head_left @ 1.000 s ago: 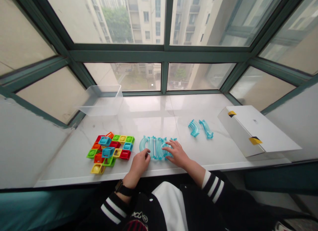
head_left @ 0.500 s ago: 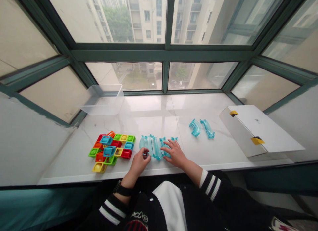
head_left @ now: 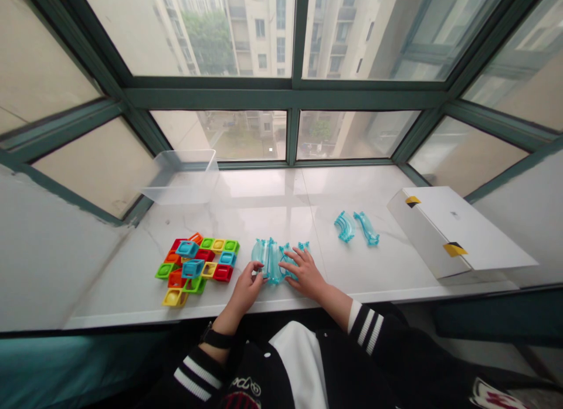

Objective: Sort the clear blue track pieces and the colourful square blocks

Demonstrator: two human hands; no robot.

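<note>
A bunch of clear blue curved track pieces [head_left: 271, 258] stands bunched together on the white marble sill [head_left: 272, 204], near its front edge. My left hand [head_left: 247, 287] presses against the bunch's left side with its fingers curled round the near end. My right hand [head_left: 303, 272] lies on the bunch's right side, fingers spread over the pieces. Left of my hands sits a flat cluster of coloured square blocks [head_left: 196, 262] in red, orange, yellow, green and blue.
Two more blue curved track pieces [head_left: 356, 226] lie apart to the right. A white cardboard box [head_left: 453, 230] with yellow tape sits at the far right. A clear plastic tub [head_left: 182, 176] stands at the back left by the window frame.
Both hands have drawn closer together, squeezing the blue track pieces from a spread row into a tighter, more upright bunch.
</note>
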